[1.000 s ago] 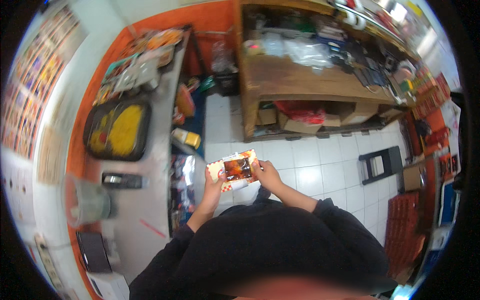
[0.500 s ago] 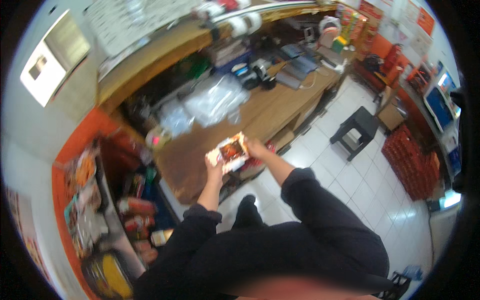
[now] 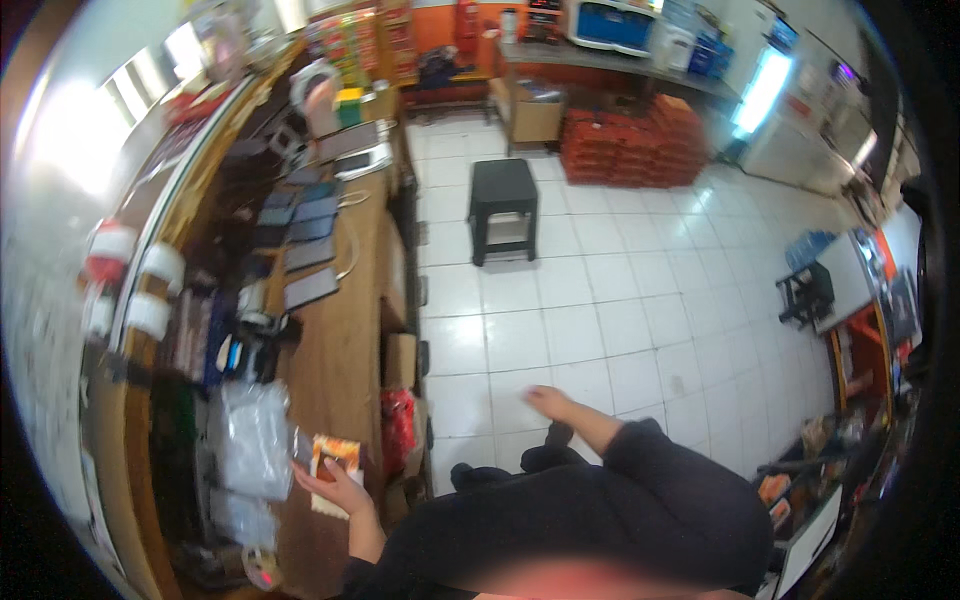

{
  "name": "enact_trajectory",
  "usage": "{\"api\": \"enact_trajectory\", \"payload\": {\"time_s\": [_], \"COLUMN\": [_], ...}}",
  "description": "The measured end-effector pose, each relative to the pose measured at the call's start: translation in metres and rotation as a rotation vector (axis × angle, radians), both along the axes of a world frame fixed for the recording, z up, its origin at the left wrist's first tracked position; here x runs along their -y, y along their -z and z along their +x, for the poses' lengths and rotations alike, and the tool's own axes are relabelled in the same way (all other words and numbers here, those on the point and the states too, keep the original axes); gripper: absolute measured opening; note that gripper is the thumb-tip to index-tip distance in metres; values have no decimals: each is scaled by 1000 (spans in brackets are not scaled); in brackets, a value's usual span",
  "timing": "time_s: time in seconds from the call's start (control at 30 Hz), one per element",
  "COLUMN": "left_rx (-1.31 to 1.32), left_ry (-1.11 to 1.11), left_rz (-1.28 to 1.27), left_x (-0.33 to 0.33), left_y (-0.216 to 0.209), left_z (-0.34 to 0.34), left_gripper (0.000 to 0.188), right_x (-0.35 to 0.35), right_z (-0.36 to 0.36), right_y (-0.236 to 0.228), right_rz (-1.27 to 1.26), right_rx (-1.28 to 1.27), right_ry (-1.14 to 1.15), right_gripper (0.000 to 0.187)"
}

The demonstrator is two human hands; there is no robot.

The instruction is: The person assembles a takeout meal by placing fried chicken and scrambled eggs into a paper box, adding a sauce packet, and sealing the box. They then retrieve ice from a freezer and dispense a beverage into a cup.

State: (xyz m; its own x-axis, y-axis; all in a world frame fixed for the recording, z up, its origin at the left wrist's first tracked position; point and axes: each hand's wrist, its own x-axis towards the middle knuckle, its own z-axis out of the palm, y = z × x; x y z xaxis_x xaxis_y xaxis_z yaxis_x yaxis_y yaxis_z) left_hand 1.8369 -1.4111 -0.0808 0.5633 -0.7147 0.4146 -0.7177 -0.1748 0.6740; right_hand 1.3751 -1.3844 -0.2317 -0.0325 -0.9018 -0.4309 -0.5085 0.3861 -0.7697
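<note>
A small flat orange-and-cream pack [image 3: 345, 450] with a reddish-brown middle is over the near end of the wooden counter. My left hand [image 3: 338, 488] is on it, partly covering its middle, with the thumb and fingers gripping it. Beside my left fingertips lies a pile of clear plastic bags [image 3: 250, 440]. My right hand [image 3: 546, 401] is out over the tiled floor, away from the counter. Its fingers look loosely curled, slightly blurred, and I see nothing in them.
Several dark phone-like devices [image 3: 310, 252] with white cables lie along the wooden counter [image 3: 335, 350]. A black stool [image 3: 503, 205] stands on the white tiles. Stacked red crates [image 3: 630, 145] sit beyond it, with a cardboard box [image 3: 535, 115] to their left.
The view has swung to the right. My right hand has let go of the pack and moved away over the floor; the left stays on it, now close beside the plastic bags.
</note>
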Motion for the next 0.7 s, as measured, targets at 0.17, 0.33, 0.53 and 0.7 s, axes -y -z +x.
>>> {"api": "enact_trajectory", "payload": {"time_s": [0.17,0.33,0.53,0.7], "left_rx": [-701,-479,170,379], "left_ry": [1061,1577,2078,1671], "left_rz": [82,401,787,1350], "left_x": [96,108,135,248], "left_y": [-13,4,111,183], "left_z": [-237,-505,-685,-707], "left_gripper": [65,54,50,49], "right_x": [-289,-432,-330,-183], "right_z": [-271,-357,-487,-667], "right_y": [47,46,12,14], "right_rz": [605,399,897,403], "right_rx": [-1034,-317,-231,146], "right_ry": [93,1625,867,881], "right_gripper": [19,29,112,93]}}
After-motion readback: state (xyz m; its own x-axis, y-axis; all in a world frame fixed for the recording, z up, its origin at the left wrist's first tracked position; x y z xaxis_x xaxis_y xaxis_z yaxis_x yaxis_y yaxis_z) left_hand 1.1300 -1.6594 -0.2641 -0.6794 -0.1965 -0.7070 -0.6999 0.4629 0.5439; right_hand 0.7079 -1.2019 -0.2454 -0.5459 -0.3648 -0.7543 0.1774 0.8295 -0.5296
